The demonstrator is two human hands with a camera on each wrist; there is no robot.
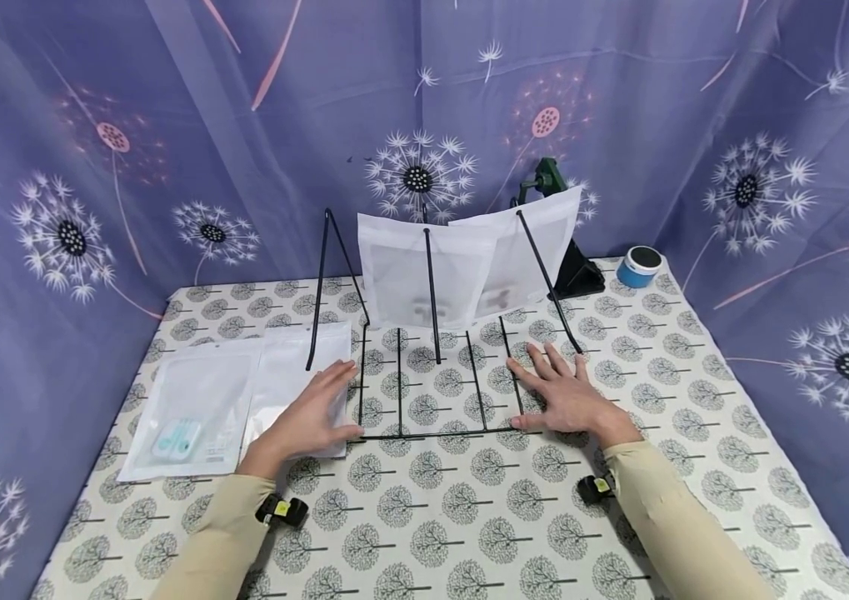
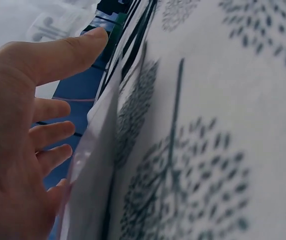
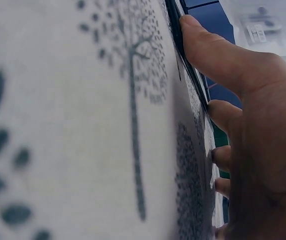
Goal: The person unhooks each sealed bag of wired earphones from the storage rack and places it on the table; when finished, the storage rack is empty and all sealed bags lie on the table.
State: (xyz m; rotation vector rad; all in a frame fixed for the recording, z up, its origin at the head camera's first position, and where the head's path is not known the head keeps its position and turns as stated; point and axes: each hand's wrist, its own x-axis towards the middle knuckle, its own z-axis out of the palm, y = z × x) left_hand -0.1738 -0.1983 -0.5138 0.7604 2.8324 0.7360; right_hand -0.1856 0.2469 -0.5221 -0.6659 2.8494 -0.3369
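Note:
A black wire rack [image 1: 424,436] stands on the table, with upright prongs and base wires. Two translucent white pouches hang on it, a left one [image 1: 424,271] and a right one [image 1: 525,250], each with a blurred item low inside. My left hand [image 1: 307,417] is at the rack's front left corner, over part of a flat white pouch [image 1: 292,350], fingers extended. At the front right corner my right hand [image 1: 566,396] lies with fingers spread, its thumb at the end of the front wire. Neither hand grips anything. Both wrist views show relaxed fingers, the left [image 2: 53,60] and right [image 3: 223,55].
Left of my left hand lies another flat pouch [image 1: 207,375] holding pale teal earphones [image 1: 177,439]. Behind the rack's right side stands a dark green and black stand [image 1: 577,275]. A blue and white round container [image 1: 639,267] sits at the back right. Purple curtains [image 1: 282,150] surround the table.

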